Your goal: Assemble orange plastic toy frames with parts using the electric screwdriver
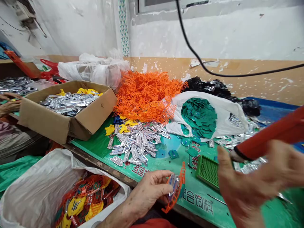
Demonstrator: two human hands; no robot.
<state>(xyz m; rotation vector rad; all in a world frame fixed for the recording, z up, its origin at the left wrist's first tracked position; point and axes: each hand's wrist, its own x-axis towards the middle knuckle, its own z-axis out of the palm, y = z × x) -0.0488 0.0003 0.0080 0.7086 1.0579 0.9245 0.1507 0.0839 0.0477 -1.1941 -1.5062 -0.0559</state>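
My left hand is closed on a strip of orange plastic lattice, with a silver foil piece pressed against it. To the right, my right hand grips a red-handled soldering iron whose metal tip points left, over the green tabletop. The tip touches nothing that I can see. A small green grid tray lies just beyond my right thumb. The fingers of both hands partly hide what they hold.
A cardboard box of silver foil and yellow parts stands at the left, near a co-worker's hand. Orange lattice, loose foil and a white bag of green pieces cover the table. A white bag of mixed parts sits below left.
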